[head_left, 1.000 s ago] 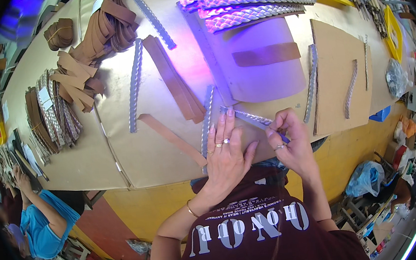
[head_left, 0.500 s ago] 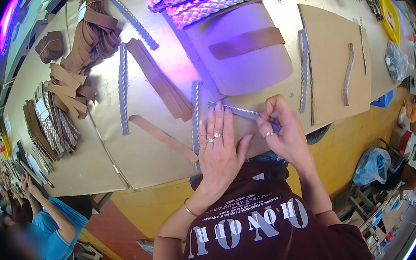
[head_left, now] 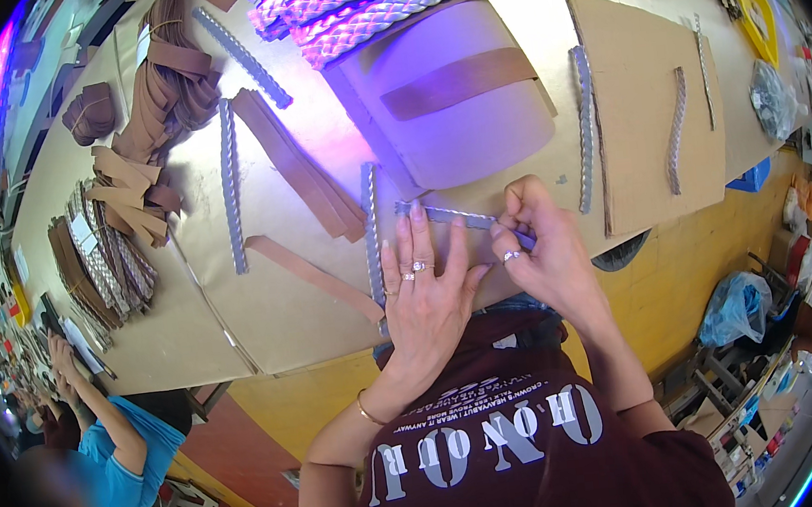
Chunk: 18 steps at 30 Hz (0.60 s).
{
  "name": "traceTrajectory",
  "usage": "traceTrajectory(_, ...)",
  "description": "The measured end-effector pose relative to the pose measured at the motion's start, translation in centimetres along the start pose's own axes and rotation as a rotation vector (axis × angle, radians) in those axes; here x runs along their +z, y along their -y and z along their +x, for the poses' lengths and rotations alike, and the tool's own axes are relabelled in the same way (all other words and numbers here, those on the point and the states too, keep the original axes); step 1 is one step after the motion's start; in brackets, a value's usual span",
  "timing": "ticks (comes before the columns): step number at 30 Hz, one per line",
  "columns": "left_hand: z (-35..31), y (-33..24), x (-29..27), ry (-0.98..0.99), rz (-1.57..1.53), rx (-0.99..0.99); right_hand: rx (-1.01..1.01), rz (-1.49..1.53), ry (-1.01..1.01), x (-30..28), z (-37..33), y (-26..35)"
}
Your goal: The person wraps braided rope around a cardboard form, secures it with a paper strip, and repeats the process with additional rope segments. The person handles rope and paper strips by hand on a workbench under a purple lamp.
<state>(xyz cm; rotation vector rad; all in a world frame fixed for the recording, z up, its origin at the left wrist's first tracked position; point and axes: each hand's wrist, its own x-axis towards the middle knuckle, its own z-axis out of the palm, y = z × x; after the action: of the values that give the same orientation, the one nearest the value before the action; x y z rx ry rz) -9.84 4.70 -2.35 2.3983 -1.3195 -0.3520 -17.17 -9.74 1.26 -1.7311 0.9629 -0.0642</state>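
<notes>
Fingers of your left hand (head_left: pixel 430 295) lie spread and flat on the brown paper (head_left: pixel 285 314), pressing down the near edge of a silver braided strip (head_left: pixel 451 215) that runs left to right just in front of you. Your right hand (head_left: pixel 538 251) pinches the strip's right end, with a second braided strip (head_left: pixel 371 227) standing just left of your left hand
</notes>
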Motion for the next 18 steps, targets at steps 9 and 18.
traceTrajectory(9, 0.3, -0.4, -0.1, 0.027, 0.250, 0.085, 0.054, -0.124, -0.041, -1.2, -0.9, 0.4)
traceTrajectory(18, 0.4, -0.3, -0.6, 0.083, 0.270, 0.098, 0.018, -0.069, -0.104, -2.6, -2.4, -0.9)
